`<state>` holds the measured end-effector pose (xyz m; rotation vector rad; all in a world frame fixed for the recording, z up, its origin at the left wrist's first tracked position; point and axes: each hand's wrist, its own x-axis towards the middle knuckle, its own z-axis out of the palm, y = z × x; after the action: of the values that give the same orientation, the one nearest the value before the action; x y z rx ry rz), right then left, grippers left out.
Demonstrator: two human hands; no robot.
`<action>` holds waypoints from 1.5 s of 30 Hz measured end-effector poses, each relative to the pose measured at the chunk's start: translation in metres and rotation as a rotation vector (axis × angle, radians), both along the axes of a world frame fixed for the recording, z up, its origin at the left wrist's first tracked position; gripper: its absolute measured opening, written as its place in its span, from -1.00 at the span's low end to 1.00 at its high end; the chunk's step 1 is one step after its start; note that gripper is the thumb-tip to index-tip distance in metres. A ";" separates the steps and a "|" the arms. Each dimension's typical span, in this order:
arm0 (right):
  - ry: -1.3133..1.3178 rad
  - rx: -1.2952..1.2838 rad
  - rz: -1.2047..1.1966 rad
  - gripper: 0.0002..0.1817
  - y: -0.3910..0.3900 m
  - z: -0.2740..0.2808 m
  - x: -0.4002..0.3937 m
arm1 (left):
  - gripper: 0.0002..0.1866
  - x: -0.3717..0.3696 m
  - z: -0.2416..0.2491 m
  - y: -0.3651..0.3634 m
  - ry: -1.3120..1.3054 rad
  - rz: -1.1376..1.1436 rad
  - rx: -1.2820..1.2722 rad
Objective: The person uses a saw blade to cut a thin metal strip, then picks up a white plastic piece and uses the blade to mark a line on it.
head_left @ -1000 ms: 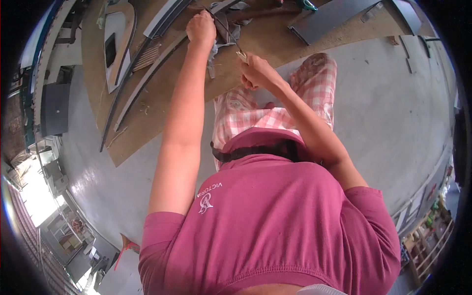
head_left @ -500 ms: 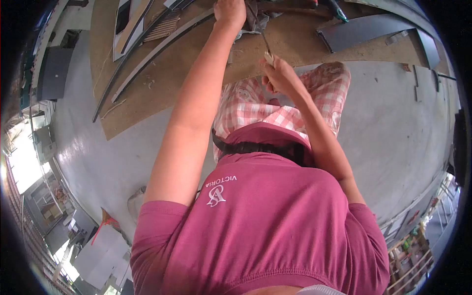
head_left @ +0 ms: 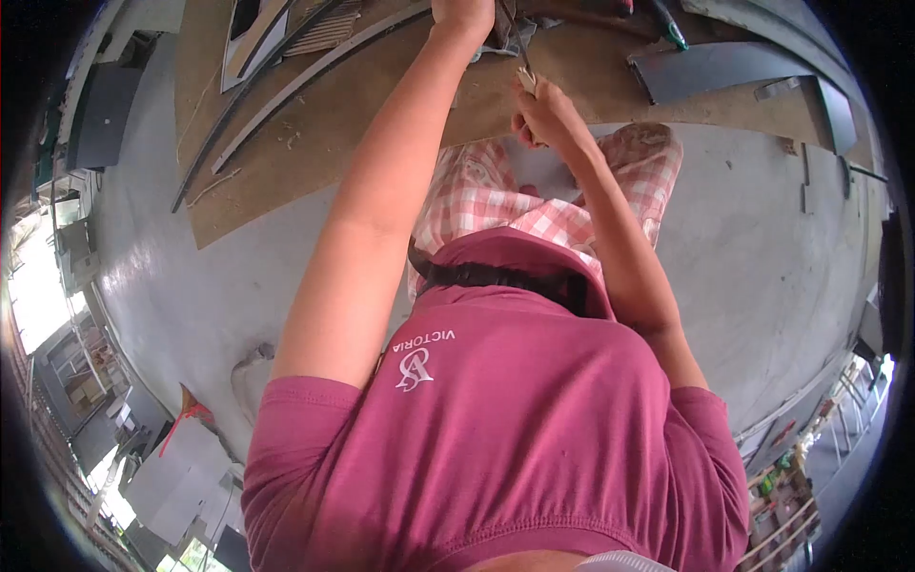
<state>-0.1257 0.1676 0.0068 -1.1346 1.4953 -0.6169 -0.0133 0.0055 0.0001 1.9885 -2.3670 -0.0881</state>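
Observation:
My left hand [head_left: 464, 11] reaches to the top edge of the view and presses down on a grey crumpled piece [head_left: 498, 36] lying on a brown board [head_left: 315, 143]. Its fingers are cut off by the frame. My right hand [head_left: 545, 112] is closed around the pale handle of a thin dark-bladed tool [head_left: 522, 69], whose blade points up toward the grey piece beside the left hand. Below the hands are my checked trousers [head_left: 496, 205] and magenta shirt [head_left: 515, 429].
Long curved dark strips [head_left: 286, 86] lie across the board on the left. A dark grey panel [head_left: 729, 65] and a green-handled tool [head_left: 670, 27] lie at the upper right. Grey concrete floor [head_left: 762, 248] surrounds the board; shelving and clutter line the edges.
Both hands have shifted upward in the view, the left one now partly out of frame. The right hand keeps hold of the thin tool close to the grey piece.

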 end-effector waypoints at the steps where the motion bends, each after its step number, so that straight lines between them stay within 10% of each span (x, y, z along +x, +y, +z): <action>1: 0.011 -0.015 0.009 -0.65 0.002 0.003 0.001 | -0.70 0.000 -0.001 0.000 0.011 0.009 -0.015; 45: -0.161 0.031 -0.022 -0.70 0.019 0.001 0.015 | -0.85 0.001 0.019 0.021 0.104 0.020 -0.232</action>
<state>-0.1109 0.1870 0.0077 -1.0209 1.3767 -0.6820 -0.0127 0.0268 0.0196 1.8527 -2.1821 0.0795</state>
